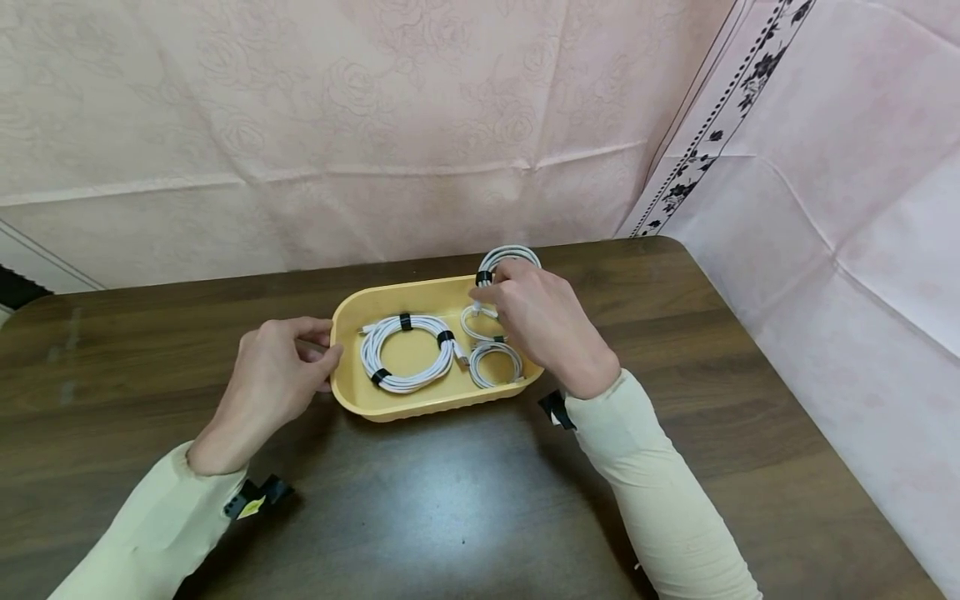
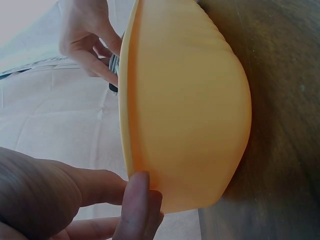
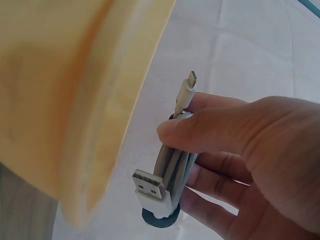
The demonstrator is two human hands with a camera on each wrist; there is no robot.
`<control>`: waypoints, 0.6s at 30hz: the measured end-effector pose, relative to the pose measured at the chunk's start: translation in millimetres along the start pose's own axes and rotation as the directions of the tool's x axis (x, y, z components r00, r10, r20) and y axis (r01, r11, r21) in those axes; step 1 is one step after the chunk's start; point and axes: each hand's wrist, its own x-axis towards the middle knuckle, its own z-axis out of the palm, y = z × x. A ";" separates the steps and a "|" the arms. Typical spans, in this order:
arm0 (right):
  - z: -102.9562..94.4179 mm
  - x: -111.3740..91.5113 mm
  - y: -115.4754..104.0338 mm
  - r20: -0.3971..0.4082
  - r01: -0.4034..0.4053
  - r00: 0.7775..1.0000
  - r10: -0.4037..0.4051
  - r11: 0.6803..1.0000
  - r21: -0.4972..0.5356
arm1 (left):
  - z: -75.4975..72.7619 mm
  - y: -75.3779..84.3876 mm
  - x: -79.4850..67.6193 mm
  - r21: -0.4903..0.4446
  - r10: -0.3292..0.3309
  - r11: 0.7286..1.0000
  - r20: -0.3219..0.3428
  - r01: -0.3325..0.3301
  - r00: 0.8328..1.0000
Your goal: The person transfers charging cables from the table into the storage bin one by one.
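In the head view a yellow plastic basket (image 1: 420,408) sits on the table. My left hand (image 1: 273,371) pinches its left rim between thumb and fingers; the left wrist view shows the fingertips (image 2: 137,190) at the rim. My right hand (image 1: 543,321) holds a coiled light grey USB cable (image 3: 172,167) over the basket's far right corner. Its USB plug (image 3: 151,190), small connector (image 3: 186,92) and a black tie (image 3: 160,218) stick out past the thumb. Inside the basket lie a large white cable coil (image 1: 408,386) with black ties and smaller coils (image 1: 517,360) at the right, partly hidden by my right hand.
The brown wooden table (image 1: 442,508) reaches back to a pale, rose-patterned cloth (image 1: 360,108). A second pale covering (image 1: 847,208) rises along the table's right edge. Black devices (image 1: 255,497) are strapped at both wrists.
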 end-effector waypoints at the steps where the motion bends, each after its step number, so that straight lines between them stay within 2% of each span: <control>1: 0.0 0.2 -0.2 -0.004 -0.001 1.000 0.001 1.000 0.002 | 0.0 0.1 -0.1 0.000 0.001 1.000 -0.002 -0.001 1.000; 18: 2.3 1.7 -3.1 -0.009 0.014 1.000 -0.014 1.000 0.019 | -1.3 0.5 0.3 0.008 0.002 1.000 0.007 -0.002 1.000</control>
